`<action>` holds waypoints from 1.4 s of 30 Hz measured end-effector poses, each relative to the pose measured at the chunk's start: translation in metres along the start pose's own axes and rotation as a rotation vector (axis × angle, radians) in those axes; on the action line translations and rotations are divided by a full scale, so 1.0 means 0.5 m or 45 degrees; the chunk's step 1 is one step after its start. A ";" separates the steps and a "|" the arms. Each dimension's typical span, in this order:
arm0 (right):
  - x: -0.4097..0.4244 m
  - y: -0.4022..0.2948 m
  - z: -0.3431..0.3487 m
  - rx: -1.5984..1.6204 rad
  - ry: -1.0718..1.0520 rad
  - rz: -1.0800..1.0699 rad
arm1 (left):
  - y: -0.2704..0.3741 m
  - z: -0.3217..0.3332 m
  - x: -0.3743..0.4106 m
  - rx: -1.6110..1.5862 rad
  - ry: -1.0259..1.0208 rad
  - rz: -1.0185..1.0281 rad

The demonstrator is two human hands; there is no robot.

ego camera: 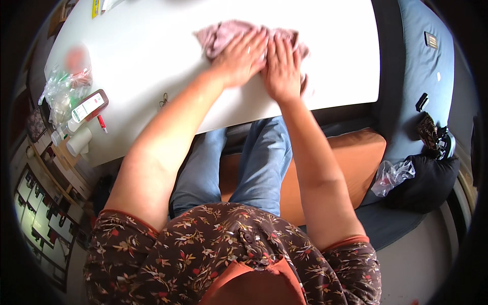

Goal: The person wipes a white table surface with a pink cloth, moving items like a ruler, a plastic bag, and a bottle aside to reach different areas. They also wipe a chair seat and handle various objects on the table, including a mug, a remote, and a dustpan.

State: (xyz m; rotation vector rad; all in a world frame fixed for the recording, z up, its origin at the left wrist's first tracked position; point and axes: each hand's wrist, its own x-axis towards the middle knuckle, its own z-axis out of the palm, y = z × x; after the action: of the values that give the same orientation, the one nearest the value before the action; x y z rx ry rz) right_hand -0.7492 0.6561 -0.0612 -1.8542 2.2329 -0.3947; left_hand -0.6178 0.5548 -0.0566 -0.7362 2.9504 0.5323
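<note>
A crumpled pink cloth (225,34) lies on the white tabletop (145,49), in front of me. My left hand (242,57) rests flat on its left part, fingers stretched out, with a ring on one finger. Close beside it, my right hand (283,66) presses on the cloth's right part, palm down. Some of the cloth bunches up past my fingertips and at the right of my right hand. What lies beneath both palms is hidden.
At the table's left edge are a brown bottle with a white label (89,106), a clear plastic bag (63,91), a red marker (102,124) and a white roll (79,141). A thin looped item (164,100) lies near my left forearm. Right of the table stands a blue sofa (423,72).
</note>
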 end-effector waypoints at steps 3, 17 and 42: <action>0.086 -0.034 0.022 0.065 0.200 0.267 | -0.064 -0.051 0.097 -0.161 -0.074 -0.014; -0.182 -0.099 0.009 0.200 -0.104 0.278 | 0.091 0.015 -0.140 -0.159 -0.165 0.020; -0.030 0.020 -0.082 0.078 -0.366 0.490 | 0.039 0.006 -0.057 -0.009 -0.008 -0.149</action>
State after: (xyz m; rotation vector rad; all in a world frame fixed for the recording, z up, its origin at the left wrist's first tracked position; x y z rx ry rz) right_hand -0.7692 0.6755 -0.0263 -1.3103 2.2719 -0.1174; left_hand -0.6015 0.5847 -0.0492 -0.8989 2.8788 0.5347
